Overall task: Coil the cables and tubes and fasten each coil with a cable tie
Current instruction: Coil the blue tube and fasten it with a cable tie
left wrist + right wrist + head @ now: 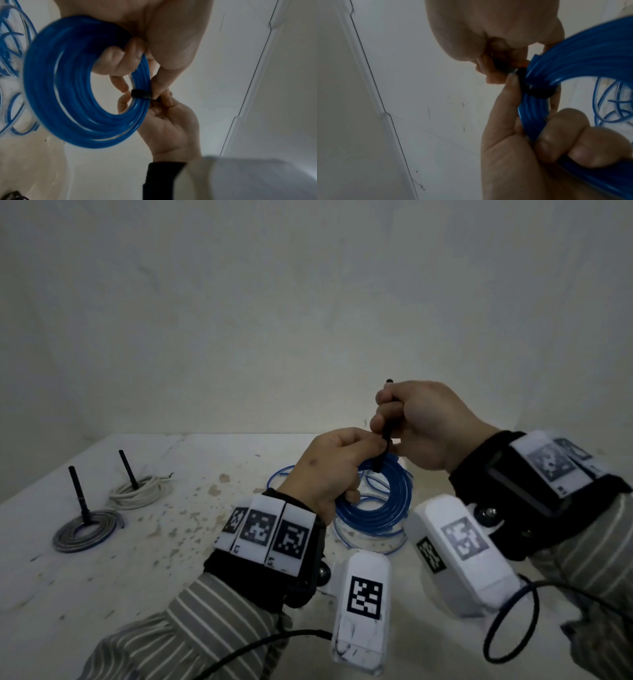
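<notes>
Head view: left hand (329, 470) grips blue coil (373, 508) above table (137, 559); right hand (421, 426) pinches black tie (386, 433) tail (band circles coil). Risk: loops springing loose if left grip slackens before tie tight.

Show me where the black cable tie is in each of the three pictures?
Head: the black cable tie stands upright right of middle, gripped by the right hand above the left hand.
Left wrist: it is a dark band round the blue tube coil, right of middle.
Right wrist: it wraps the coil right of middle.
Shared landmark: the blue tube coil.
</notes>
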`<state>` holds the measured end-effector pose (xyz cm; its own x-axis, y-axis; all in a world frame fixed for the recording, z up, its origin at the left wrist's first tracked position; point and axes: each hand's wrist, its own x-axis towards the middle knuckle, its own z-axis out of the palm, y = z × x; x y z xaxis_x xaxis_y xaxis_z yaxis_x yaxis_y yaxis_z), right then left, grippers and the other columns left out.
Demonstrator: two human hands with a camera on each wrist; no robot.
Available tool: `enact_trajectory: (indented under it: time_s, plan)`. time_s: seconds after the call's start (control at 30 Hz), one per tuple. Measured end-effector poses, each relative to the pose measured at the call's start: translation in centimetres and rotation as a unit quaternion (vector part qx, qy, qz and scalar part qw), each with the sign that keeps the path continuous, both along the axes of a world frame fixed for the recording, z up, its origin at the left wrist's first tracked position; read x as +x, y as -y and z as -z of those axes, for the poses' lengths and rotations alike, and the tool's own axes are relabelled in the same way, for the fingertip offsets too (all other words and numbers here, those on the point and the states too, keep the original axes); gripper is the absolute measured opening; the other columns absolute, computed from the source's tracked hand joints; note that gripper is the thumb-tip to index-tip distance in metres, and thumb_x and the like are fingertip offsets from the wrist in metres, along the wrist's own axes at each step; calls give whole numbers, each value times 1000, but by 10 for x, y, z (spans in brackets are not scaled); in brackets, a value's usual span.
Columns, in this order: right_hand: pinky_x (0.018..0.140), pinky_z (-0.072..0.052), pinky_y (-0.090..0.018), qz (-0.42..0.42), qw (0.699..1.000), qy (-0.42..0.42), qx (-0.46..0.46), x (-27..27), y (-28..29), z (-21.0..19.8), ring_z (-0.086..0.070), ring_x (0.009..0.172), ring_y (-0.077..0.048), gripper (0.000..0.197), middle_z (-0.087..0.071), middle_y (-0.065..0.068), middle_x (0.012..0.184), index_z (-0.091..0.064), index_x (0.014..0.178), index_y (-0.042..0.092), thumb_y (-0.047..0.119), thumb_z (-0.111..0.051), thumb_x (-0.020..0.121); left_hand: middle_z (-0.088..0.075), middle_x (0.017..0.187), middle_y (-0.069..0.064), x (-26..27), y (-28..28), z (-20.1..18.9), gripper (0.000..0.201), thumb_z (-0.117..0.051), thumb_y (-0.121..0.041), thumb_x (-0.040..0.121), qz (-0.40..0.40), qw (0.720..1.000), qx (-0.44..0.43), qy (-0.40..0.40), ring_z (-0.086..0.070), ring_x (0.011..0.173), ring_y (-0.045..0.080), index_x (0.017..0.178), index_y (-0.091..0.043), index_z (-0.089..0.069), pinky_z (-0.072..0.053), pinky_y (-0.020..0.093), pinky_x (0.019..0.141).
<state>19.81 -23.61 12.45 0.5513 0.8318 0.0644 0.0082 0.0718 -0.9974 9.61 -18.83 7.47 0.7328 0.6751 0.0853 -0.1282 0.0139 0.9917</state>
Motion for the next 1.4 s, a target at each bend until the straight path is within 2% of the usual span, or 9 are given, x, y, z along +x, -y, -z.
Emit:
enact_trajectory:
  time_s: [0.1,0.23,0.43,0.6,0.73,0.83,0.97,1.2,1.4]
  plan:
    - [52,-26,-24,15,998,38,-42,2,-3,-7,-40,39,-10,28,-36,7,34,-42,65,16,11,-36,92,-57,52,-3,2,3,-3,18,-54,-13,91,-10,1000,-7,-6,-22,30,6,73,-12,-58,-23,14,33]
    - [51,-18,-25,16,992,101,-77,4,-6,-19,-31,31,-7,29,-30,8,34,-40,63,16,6,-33,90,-55,74,11,5,5,-7,11,-56,-15,90,-30,999,10,-12,-25,29,6,82,-9,-61,-25,14,34]
    - [48,-18,-23,9,977,175,-123,2,-9,-17,-35,31,-8,28,-34,7,31,-42,65,13,4,-32,89,-57,66,6,-1,3,4,13,-56,-16,90,-5,1000,0,-14,-25,32,8,89,-6,-63,-25,15,35]
    - [52,-26,-27,-20,986,129,-105,3,-11,0,-47,45,-12,29,-41,5,41,-44,69,14,17,-35,96,-61,74,10,-10,-5,20,16,-51,-12,93,-18,1000,-15,4,-33,33,7,97,-4,-64,-34,19,39]
    - [67,-44,-33,-68,994,69,-58,6,-4,9,-59,69,-17,23,-59,-4,70,-54,82,13,24,-41,97,-61,76,13,-14,-19,23,13,-50,-4,92,-72,997,-31,17,-49,39,7,99,-3,-62,-44,19,43]
    - [69,-53,-35,-142,977,113,-111,9,1,25,-65,79,-19,15,-67,-7,84,-61,91,9,22,-53,92,-66,75,8,-16,-27,26,14,-53,-6,91,-111,994,-12,19,-61,46,6,103,-8,-61,-47,16,45]
    - [58,-53,-22,-146,943,240,-177,13,5,42,-65,63,-10,14,-70,-6,73,-68,85,3,13,-59,89,-66,78,8,-13,-31,32,16,-53,-5,91,-125,992,1,24,-63,50,5,102,-13,-60,-48,14,48]
    - [58,-56,-22,-139,976,131,-101,18,0,49,-66,58,-17,4,-69,-10,66,-65,80,-4,-5,-62,80,-68,83,10,-23,-45,35,15,-52,-4,89,-33,998,-54,3,-66,59,11,97,-5,-65,-52,18,53]
    - [52,-52,-19,-136,976,143,-95,14,-6,51,-66,54,-14,9,-69,-7,61,-64,74,0,-7,-62,80,-71,71,4,-33,-53,30,11,-57,-5,88,-8,998,-11,-62,-69,63,12,89,-9,-68,-55,22,58]
